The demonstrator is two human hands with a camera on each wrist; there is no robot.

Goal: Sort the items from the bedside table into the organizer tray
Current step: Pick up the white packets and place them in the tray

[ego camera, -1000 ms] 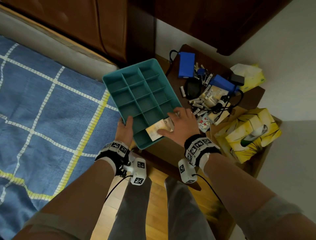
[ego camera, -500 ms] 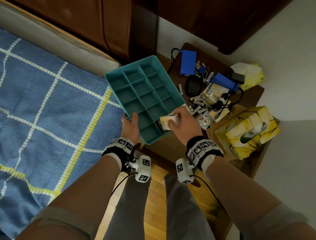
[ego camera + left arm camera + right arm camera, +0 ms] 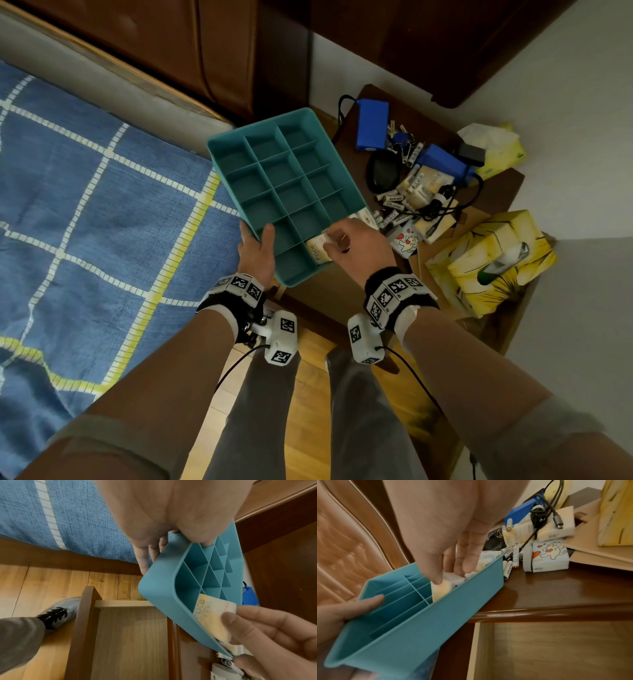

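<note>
A dark wooden counter (image 3: 346, 291) is standing beside a bed with a blue checked cover (image 3: 102, 212). The left hand (image 3: 257, 251) is gripping the near edge of the teal organizer tray (image 3: 239, 142), thumb inside a compartment. Just to its right, the right hand (image 3: 356, 248) is pinching a pale tissue packet (image 3: 317, 251), which is sitting partly inside a near-corner compartment, probably not fully seated. Beyond the right hand, batteries (image 3: 508, 568), a black cable (image 3: 537, 513) and blue boxes (image 3: 371, 125) are lying heaped.
</note>
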